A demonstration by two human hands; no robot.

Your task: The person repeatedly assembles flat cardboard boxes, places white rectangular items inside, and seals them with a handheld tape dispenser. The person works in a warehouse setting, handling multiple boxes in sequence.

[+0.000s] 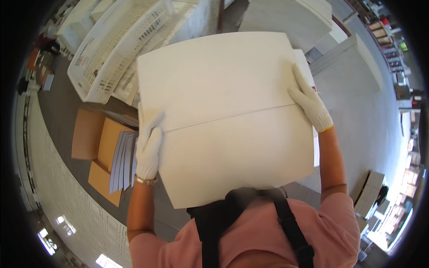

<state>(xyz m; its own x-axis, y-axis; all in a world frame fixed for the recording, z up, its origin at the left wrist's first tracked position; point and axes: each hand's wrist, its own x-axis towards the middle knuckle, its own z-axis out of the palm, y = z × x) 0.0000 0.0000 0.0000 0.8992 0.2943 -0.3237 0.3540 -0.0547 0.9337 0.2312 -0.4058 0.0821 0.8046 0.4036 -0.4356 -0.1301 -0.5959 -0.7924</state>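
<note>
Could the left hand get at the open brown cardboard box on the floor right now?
Probably not freely: the left hand grips the edge of the large white folded board, as does the right hand. The brown cardboard box lies lower left, unobstructed.

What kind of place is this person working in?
Probably a packing workshop or small warehouse. Gloved hands, left hand and right hand, hold a large white folded board; nearby are white plastic crates, an open cardboard box of sheets, and stacked white boards.
</note>
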